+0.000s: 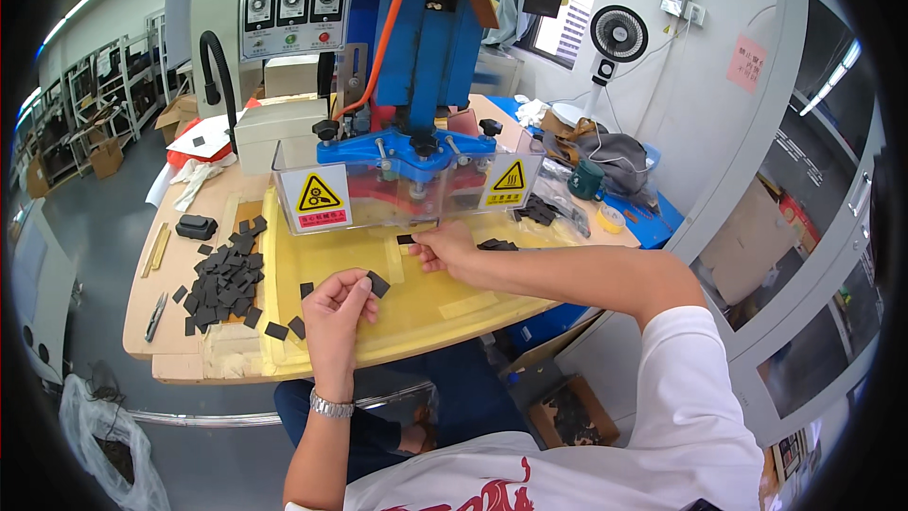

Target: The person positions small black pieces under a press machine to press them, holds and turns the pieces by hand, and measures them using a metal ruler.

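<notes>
A small black rectangular piece (pixel 378 284) is pinched between the thumb and fingers of my left hand (pixel 342 305), above the yellow work surface (pixel 445 279). My right hand (pixel 446 248) reaches under the front edge of the clear guard (pixel 407 199) of a blue press (pixel 416 76). Its fingers are closed at another black piece (pixel 406 239) lying on the yellow surface; whether they grip it is hard to see. A heap of similar black pieces (pixel 227 279) lies at the left, with several loose ones near my left hand.
More black pieces (pixel 537 211) lie to the right beyond my right forearm. A pen-like knife (pixel 156 317) rests near the table's left edge, by a black case (pixel 197 227). A green mug (pixel 585 180) and a tape roll (pixel 610 219) stand at the right. An orange hose (pixel 390 33) hangs before the press.
</notes>
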A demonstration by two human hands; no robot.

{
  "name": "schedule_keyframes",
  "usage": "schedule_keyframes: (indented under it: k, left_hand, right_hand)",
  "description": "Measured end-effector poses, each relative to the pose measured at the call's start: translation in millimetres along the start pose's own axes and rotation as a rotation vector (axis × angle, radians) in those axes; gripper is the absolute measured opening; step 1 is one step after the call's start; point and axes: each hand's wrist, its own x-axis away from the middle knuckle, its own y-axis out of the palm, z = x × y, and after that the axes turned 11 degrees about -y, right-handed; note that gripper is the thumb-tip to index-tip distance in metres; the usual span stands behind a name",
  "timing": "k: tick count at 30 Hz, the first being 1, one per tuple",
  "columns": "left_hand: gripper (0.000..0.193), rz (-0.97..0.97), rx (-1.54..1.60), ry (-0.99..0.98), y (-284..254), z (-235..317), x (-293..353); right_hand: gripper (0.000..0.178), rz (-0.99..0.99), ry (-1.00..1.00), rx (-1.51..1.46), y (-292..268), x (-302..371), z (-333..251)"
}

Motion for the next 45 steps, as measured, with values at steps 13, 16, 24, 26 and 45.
schedule_keyframes:
  k: [13,16,24,26,45]
  left_hand:
    - [0.011,-0.068,0.061,0.022,1.2,2.1,2.2]
    - [0.012,-0.054,0.090,-0.022,1.9,4.4,2.8]
    - [0.015,-0.093,0.051,0.024,2.6,-1.5,3.8]
    - [0.015,-0.090,0.020,0.022,1.8,-2.2,3.1]
    - [0.008,0.008,-0.313,0.072,4.9,-4.0,4.9]
  right_hand:
    - [0.018,0.168,0.015,0.058,10.0,-7.0,-2.2]
    - [0.018,0.166,-0.004,0.065,8.8,-6.1,-2.0]
    - [0.022,-0.041,-0.093,0.148,-50.3,46.1,-10.3]
    - [0.021,-0.040,-0.084,0.118,-62.5,48.1,-10.5]
    - [0.014,-0.252,-0.093,0.205,-66.0,53.5,-15.5]
